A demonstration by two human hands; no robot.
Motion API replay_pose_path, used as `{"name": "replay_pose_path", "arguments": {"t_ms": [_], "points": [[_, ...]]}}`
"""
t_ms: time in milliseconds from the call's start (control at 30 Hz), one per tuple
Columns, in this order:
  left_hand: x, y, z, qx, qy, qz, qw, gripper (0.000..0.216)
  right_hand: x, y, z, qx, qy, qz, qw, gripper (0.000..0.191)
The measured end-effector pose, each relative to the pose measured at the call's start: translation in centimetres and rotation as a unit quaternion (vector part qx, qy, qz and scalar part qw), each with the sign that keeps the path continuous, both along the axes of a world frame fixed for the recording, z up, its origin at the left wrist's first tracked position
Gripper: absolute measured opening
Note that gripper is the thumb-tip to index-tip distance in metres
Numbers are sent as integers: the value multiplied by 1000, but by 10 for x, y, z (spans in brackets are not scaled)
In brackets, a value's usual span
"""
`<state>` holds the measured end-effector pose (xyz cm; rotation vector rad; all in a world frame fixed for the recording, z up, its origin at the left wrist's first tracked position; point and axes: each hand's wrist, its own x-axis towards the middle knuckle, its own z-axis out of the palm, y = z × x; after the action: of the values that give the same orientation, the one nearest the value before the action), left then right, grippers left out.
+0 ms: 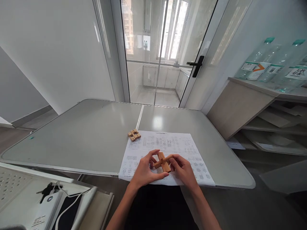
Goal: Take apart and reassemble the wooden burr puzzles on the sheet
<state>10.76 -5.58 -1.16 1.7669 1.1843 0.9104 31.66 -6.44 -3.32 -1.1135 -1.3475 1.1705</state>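
Between my two hands is a wooden burr puzzle (163, 162) made of crossed bars, held just above a printed sheet. My left hand (145, 169) grips it with the thumb at its near end and the index finger at its far end. On the other side, my right hand (181, 167) pinches the bar that points to the right. The instruction sheet (153, 134) lies under both hands, covered in small line diagrams. A second wooden puzzle (134, 135), built of interlocking blocks, rests at the sheet's far left corner.
The grey table (96, 137) spreads left and right of the sheet. A glass door (165, 54) stands behind it. Plastic bottles (263, 64) sit on a shelf unit (249, 99) at the right. A white box (46, 209), keys (48, 190) and a cable occupy the lower left.
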Motion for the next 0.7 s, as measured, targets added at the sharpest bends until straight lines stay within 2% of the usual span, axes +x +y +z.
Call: {"name": "replay_pose_path", "arguments": {"t_ms": [333,700], "points": [[0,-2,-2,-4,3,4,1000,89,-1,0,2,-20,13,13,1000,35],[0,-2,-1,5,-4,1,1000,90,-2,-2,1,-2,-22,-6,1000,36]]}}
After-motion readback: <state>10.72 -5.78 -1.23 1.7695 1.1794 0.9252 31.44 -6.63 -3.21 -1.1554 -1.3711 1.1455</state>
